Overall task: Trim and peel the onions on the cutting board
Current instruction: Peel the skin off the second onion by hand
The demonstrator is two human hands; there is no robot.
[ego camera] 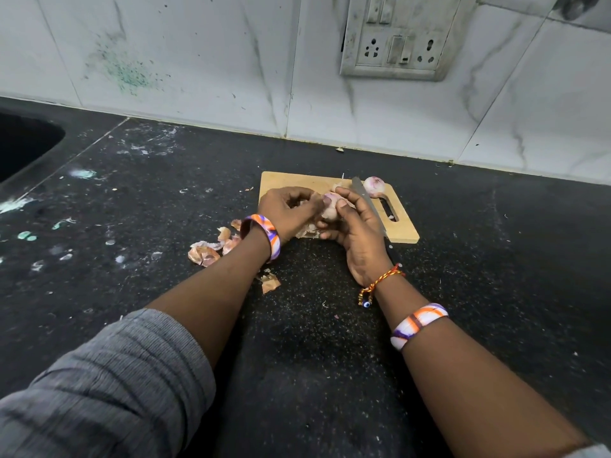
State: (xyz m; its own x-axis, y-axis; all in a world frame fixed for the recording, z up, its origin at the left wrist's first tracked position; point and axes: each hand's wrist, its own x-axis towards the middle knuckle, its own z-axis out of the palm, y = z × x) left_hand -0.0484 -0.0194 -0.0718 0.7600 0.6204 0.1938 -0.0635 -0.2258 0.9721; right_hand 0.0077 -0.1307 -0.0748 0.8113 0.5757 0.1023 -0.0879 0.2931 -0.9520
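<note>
Fingers point(310, 206) of the left hand point(287, 213) pinch loose skin while the right hand point(355, 226) curls round the onion point(330, 206) and knife point(365, 200) above the board's point(405, 234) near edge; best peel toward the root, blade angled away.

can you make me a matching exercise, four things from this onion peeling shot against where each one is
Things:
1. peeled onion
2. onion being peeled
3. knife
4. loose onion skins

Places:
A. on the black counter, left of the cutting board
B. between the left hand and right hand
C. at the board's far right corner
D. blade sticking out past the right hand, over the board

Pairs: 1-C, 2-B, 3-D, 4-A
</note>
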